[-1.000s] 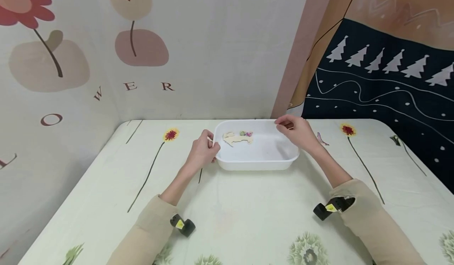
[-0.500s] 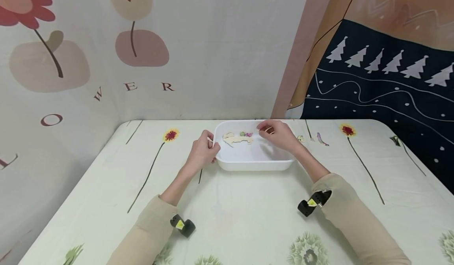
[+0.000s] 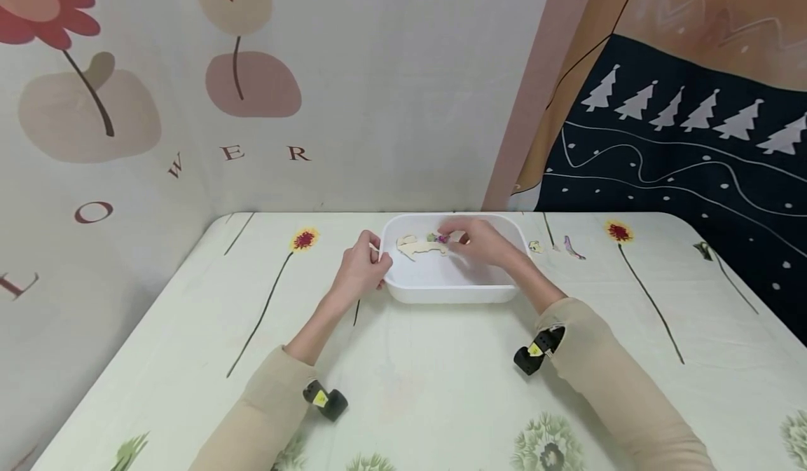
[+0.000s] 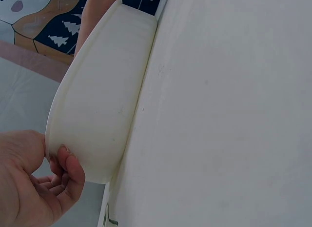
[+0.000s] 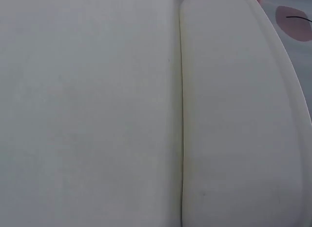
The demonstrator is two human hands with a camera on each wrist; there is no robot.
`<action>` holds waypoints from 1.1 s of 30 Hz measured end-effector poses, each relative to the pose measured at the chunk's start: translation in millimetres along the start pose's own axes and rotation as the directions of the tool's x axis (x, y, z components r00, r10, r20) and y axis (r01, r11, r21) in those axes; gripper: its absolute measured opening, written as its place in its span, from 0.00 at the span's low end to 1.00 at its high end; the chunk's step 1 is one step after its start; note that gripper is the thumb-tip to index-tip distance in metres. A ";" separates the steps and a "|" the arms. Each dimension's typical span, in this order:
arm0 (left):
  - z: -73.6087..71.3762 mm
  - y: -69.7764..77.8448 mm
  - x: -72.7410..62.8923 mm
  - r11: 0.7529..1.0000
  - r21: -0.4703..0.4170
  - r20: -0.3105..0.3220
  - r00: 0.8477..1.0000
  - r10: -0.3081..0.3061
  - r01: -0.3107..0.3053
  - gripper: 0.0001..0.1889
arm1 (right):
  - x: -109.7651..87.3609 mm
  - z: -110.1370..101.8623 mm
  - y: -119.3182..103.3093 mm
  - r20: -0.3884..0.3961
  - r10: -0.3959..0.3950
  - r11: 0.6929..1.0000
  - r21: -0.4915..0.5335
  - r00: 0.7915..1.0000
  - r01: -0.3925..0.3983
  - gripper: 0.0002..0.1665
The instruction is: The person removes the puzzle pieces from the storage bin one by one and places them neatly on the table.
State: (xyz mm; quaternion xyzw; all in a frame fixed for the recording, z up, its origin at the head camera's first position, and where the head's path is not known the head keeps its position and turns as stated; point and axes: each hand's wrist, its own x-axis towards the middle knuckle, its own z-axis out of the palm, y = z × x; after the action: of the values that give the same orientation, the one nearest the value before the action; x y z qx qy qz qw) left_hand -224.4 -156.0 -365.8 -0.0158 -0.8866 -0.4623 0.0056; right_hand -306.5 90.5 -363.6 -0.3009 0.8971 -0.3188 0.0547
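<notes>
A white rectangular plastic tray (image 3: 450, 294) stands on the table near its far edge. My left hand (image 3: 362, 266) grips its left rim, thumb on the upper side and fingers curled below, as the left wrist view also shows. Inside lies a flat pale wooden cut-out (image 3: 419, 247), shaped like a long animal. Behind it is a small green and pink piece (image 3: 431, 237). My right hand (image 3: 479, 241) reaches into the tray with bent fingers, fingertips right at the pink part and partly covering it. I cannot tell whether they pinch it.
Right of the tray, a small yellowish piece (image 3: 535, 247) and a slim purple piece (image 3: 573, 248) lie on the flower-printed tablecloth (image 3: 403, 373). A printed curtain (image 3: 378, 106) hangs behind the table's far edge. The right wrist view shows mostly tray wall (image 5: 239, 114) and cloth.
My right hand has moved left from the tray's right rim to the small green and pink piece. The yellowish piece on the cloth has come into sight. My left hand stays put.
</notes>
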 end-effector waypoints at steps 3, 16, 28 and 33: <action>0.0 0.1 -0.1 1.000 0.003 0.002 1.000 0.001 -0.001 0.15 | 1.3 0.9 -0.7 0.046 0.030 0.999 -0.024 0.998 -0.029 0.22; -0.2 0.3 0.2 1.000 0.012 -0.001 1.000 0.004 -0.004 0.15 | 0.0 1.4 0.8 0.035 0.056 0.996 -0.065 0.998 -0.053 0.11; 0.3 0.4 -0.2 1.000 0.013 0.001 1.000 -0.001 0.001 0.15 | -0.7 4.1 -2.3 0.035 0.142 0.989 -0.042 0.989 -0.140 0.05; 0.0 0.6 -1.0 1.000 0.012 0.000 1.000 0.008 -0.008 0.14 | -2.6 3.8 -1.8 0.016 0.128 0.992 -0.025 0.992 -0.128 0.06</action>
State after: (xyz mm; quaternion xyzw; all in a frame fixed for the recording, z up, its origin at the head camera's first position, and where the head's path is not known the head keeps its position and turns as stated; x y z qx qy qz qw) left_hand -223.4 -155.7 -365.4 -0.0193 -0.8893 -0.4569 0.0077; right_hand -302.4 88.8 -365.8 -0.2462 0.9178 -0.3013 0.0792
